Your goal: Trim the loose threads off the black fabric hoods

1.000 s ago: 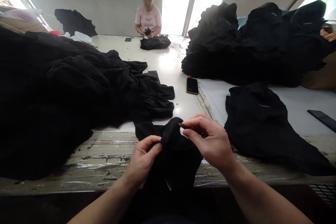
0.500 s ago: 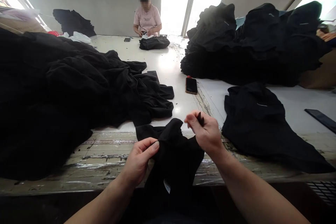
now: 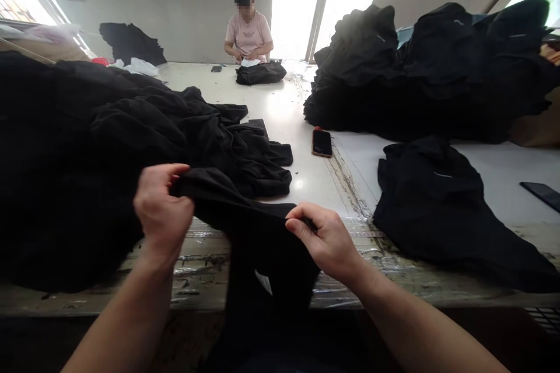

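A black garment (image 3: 271,245) is stretched between my two hands over the front edge of the table and hangs down toward me. My left hand (image 3: 163,210) is closed around its upper left part, fingers curled over the cloth. With thumb and forefinger, my right hand (image 3: 326,239) pinches the garment's edge on the other side. Something dark shows inside the right hand's curled fingers, but I cannot make it out there. A small white label (image 3: 263,282) lies on the garment below the hands.
A big heap of black garments (image 3: 87,157) covers the left side. Stacked black garments (image 3: 420,81) stand at the right rear, with one garment (image 3: 437,204) nearer. A phone (image 3: 322,143) lies mid-table, another dark phone-like slab (image 3: 542,195) far right. A co-worker (image 3: 248,35) handles something white across the table.
My left hand has moved left and up, pulling the garment taut. My right hand, earlier raised off the cloth with a small black tool in it, now grips the garment's edge.
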`<state>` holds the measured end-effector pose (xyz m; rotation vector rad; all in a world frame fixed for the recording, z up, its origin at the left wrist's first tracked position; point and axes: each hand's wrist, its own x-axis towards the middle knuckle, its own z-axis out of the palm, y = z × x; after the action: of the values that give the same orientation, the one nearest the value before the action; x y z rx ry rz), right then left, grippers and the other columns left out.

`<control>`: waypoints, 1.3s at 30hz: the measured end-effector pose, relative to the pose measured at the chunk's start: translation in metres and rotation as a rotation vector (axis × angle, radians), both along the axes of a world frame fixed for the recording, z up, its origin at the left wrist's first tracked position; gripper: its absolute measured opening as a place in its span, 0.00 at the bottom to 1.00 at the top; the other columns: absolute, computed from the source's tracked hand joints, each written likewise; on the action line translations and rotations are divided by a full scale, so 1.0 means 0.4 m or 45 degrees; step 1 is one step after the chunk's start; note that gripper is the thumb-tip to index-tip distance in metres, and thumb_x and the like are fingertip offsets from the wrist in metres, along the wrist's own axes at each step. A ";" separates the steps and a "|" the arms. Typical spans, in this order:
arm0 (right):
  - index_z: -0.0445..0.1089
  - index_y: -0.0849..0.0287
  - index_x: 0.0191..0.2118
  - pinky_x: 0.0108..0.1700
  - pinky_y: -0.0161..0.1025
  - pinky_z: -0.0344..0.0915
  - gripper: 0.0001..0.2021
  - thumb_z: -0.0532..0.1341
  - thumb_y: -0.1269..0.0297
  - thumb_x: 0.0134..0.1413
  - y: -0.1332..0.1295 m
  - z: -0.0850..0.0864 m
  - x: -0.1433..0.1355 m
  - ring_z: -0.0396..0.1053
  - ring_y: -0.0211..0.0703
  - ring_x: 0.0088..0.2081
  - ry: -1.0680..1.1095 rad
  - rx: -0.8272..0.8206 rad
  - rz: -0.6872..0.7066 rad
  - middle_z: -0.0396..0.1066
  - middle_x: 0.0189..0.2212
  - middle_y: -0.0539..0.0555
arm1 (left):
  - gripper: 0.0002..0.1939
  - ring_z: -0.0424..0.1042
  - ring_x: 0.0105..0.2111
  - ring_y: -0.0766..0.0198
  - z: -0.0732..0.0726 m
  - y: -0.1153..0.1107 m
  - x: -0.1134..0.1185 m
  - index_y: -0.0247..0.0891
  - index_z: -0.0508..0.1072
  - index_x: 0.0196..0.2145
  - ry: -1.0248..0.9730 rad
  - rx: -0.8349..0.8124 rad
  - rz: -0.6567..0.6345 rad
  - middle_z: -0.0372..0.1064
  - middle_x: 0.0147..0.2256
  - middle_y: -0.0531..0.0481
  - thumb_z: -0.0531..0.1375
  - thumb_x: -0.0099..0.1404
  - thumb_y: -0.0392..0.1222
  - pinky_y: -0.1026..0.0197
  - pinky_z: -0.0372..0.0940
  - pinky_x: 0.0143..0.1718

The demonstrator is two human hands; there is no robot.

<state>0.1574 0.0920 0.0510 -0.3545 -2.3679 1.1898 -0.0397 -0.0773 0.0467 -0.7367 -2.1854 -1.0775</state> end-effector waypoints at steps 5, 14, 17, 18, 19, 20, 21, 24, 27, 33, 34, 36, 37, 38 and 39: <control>0.67 0.59 0.27 0.26 0.33 0.56 0.09 0.57 0.62 0.56 0.054 -0.046 -0.032 0.59 0.35 0.23 0.060 -0.114 -0.203 0.63 0.20 0.48 | 0.06 0.66 0.26 0.63 0.070 -0.026 0.043 0.39 0.72 0.31 -0.666 -0.389 -0.791 0.68 0.27 0.53 0.60 0.55 0.42 0.62 0.61 0.26; 0.70 0.59 0.31 0.34 0.37 0.64 0.05 0.59 0.66 0.55 0.105 -0.084 -0.016 0.66 0.40 0.31 0.090 0.130 -0.262 0.69 0.29 0.52 | 0.23 0.61 0.22 0.64 -0.033 -0.044 0.142 0.35 0.75 0.25 -1.886 -0.370 -1.579 0.66 0.22 0.49 0.56 0.59 0.60 0.63 0.57 0.24; 0.70 0.58 0.42 0.39 0.38 0.66 0.08 0.58 0.68 0.57 0.058 -0.030 -0.011 0.68 0.41 0.39 0.153 0.132 -0.013 0.69 0.42 0.56 | 0.19 0.65 0.25 0.61 -0.015 -0.033 0.161 0.36 0.76 0.29 -1.891 -0.404 -1.594 0.69 0.26 0.47 0.58 0.60 0.56 0.62 0.59 0.26; 0.69 0.58 0.44 0.38 0.37 0.66 0.09 0.57 0.68 0.57 0.037 -0.012 -0.011 0.68 0.40 0.39 0.122 0.113 0.149 0.68 0.44 0.56 | 0.18 0.66 0.26 0.60 -0.008 -0.026 0.167 0.36 0.76 0.31 -1.853 -0.440 -1.622 0.70 0.27 0.47 0.58 0.60 0.55 0.61 0.60 0.27; 0.69 0.57 0.44 0.37 0.36 0.66 0.09 0.58 0.67 0.58 0.017 0.005 -0.012 0.68 0.39 0.37 0.075 0.114 0.308 0.69 0.43 0.55 | 0.16 0.67 0.26 0.60 -0.001 -0.018 0.169 0.37 0.76 0.32 -1.764 -0.487 -1.639 0.71 0.28 0.47 0.58 0.60 0.53 0.61 0.61 0.27; 0.70 0.58 0.42 0.35 0.35 0.65 0.07 0.58 0.66 0.58 -0.001 0.020 -0.012 0.68 0.38 0.33 0.034 0.142 0.429 0.70 0.38 0.54 | 0.14 0.67 0.27 0.60 0.006 -0.011 0.168 0.37 0.76 0.33 -1.606 -0.526 -1.623 0.71 0.28 0.48 0.59 0.60 0.50 0.61 0.62 0.28; 0.70 0.59 0.38 0.32 0.34 0.64 0.05 0.59 0.65 0.57 -0.015 0.033 -0.011 0.67 0.37 0.30 0.015 0.189 0.488 0.70 0.33 0.52 | 0.11 0.68 0.27 0.60 0.014 -0.006 0.161 0.38 0.76 0.33 -1.381 -0.540 -1.544 0.71 0.28 0.49 0.60 0.59 0.47 0.61 0.63 0.29; 0.67 0.60 0.27 0.27 0.34 0.59 0.08 0.60 0.66 0.57 -0.024 0.068 0.001 0.61 0.35 0.24 0.148 0.257 0.371 0.64 0.22 0.49 | 0.08 0.70 0.33 0.59 0.051 -0.006 0.110 0.41 0.76 0.36 -0.514 -0.372 -0.974 0.72 0.34 0.50 0.61 0.56 0.36 0.61 0.65 0.36; 0.65 0.58 0.27 0.26 0.34 0.57 0.09 0.57 0.66 0.59 0.028 0.080 0.022 0.60 0.35 0.24 0.340 0.181 0.237 0.63 0.22 0.48 | 0.11 0.69 0.40 0.57 0.096 -0.022 0.055 0.41 0.75 0.37 0.076 -0.125 -0.496 0.71 0.39 0.49 0.61 0.55 0.33 0.57 0.63 0.46; 0.67 0.59 0.27 0.28 0.38 0.60 0.08 0.59 0.64 0.56 0.173 -0.041 0.037 0.63 0.40 0.25 0.107 0.430 -0.248 0.65 0.22 0.51 | 0.07 0.73 0.32 0.60 0.028 0.011 0.098 0.41 0.77 0.34 -0.648 -0.633 -1.048 0.76 0.32 0.52 0.60 0.59 0.41 0.63 0.64 0.36; 0.68 0.60 0.28 0.30 0.39 0.62 0.07 0.60 0.65 0.55 0.173 -0.065 0.036 0.65 0.41 0.27 0.033 0.484 -0.285 0.68 0.26 0.53 | 0.08 0.73 0.32 0.60 0.001 0.026 0.120 0.41 0.78 0.35 -0.794 -0.667 -1.115 0.76 0.32 0.52 0.60 0.60 0.42 0.63 0.64 0.36; 0.70 0.60 0.34 0.35 0.41 0.65 0.03 0.60 0.67 0.54 0.143 -0.096 0.037 0.68 0.44 0.34 -0.006 0.499 -0.215 0.70 0.36 0.57 | 0.10 0.73 0.34 0.59 -0.042 0.056 0.161 0.41 0.78 0.37 -0.938 -0.612 -1.171 0.77 0.34 0.51 0.58 0.62 0.44 0.63 0.63 0.37; 0.70 0.60 0.37 0.37 0.40 0.65 0.05 0.60 0.68 0.54 0.118 -0.101 0.038 0.68 0.44 0.37 0.010 0.463 -0.117 0.70 0.41 0.58 | 0.10 0.73 0.34 0.60 -0.055 0.069 0.178 0.41 0.78 0.37 -0.961 -0.560 -1.188 0.77 0.34 0.51 0.57 0.63 0.44 0.64 0.63 0.38; 0.69 0.60 0.41 0.37 0.39 0.66 0.08 0.61 0.68 0.53 0.091 -0.101 0.039 0.69 0.44 0.39 0.024 0.403 -0.003 0.69 0.43 0.58 | 0.11 0.73 0.35 0.60 -0.063 0.081 0.192 0.41 0.78 0.37 -0.965 -0.517 -1.212 0.77 0.35 0.51 0.56 0.64 0.44 0.64 0.62 0.38; 0.69 0.59 0.42 0.36 0.37 0.66 0.09 0.62 0.67 0.53 0.066 -0.098 0.041 0.69 0.42 0.38 0.022 0.350 0.094 0.70 0.41 0.57 | 0.11 0.73 0.35 0.60 -0.066 0.089 0.200 0.41 0.77 0.38 -0.948 -0.488 -1.238 0.76 0.36 0.50 0.55 0.65 0.44 0.64 0.62 0.39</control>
<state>0.1738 0.1184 0.0119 -0.1657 -2.5055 0.8772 0.0405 -0.0417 0.0202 -1.9583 -2.7356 -1.5757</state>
